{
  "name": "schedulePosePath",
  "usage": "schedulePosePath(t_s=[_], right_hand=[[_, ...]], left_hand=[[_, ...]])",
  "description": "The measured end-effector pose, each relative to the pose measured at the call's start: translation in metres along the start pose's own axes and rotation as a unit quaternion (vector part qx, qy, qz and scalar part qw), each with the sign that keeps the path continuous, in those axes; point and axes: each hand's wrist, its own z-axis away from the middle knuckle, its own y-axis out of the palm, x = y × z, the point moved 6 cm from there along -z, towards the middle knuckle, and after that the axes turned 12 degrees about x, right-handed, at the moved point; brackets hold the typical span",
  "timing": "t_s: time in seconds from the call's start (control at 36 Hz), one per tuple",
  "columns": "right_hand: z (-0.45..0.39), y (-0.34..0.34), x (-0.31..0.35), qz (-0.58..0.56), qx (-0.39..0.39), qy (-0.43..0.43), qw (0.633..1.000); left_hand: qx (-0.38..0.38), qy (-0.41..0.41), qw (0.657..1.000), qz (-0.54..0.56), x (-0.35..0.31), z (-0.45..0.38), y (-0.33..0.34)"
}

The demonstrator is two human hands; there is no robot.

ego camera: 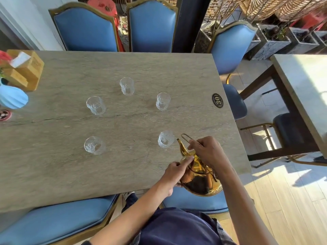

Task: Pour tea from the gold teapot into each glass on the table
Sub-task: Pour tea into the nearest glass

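The gold teapot [200,181] is lifted over the table's near right edge, tilted with its spout toward the nearest clear glass [166,139]. My right hand [207,152] grips its wire handle from above. My left hand [177,174] steadies the pot, one finger pressing the lid. Four more clear glasses stand on the table [123,68]: near left [94,145], mid left [95,105], far centre [126,86] and mid right [163,101]. No tea is visible in any glass.
A wooden napkin box [26,71], a blue vase [12,98] and a round coaster [5,115] sit at the left edge. A number plaque [217,100] lies at the right edge. Blue chairs [85,30] ring the table; another table [304,89] stands right.
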Motion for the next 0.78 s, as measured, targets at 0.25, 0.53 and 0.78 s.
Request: schedulePosePath(t_s=[0.25, 0.53, 0.78], right_hand=[[0.004, 0.002, 0.000, -0.003, -0.004, -0.002, 1.000], [0.012, 0.002, 0.007, 0.001, -0.003, -0.002, 1.000], [0.013, 0.002, 0.008, 0.006, -0.003, 0.003, 1.000]], left_hand=[[0.004, 0.000, 1.000, -0.011, 0.005, 0.001, -0.001], [0.000, 0.004, 1.000, -0.010, 0.003, 0.008, -0.002], [0.002, 0.007, 1.000, -0.014, 0.000, 0.015, 0.000]])
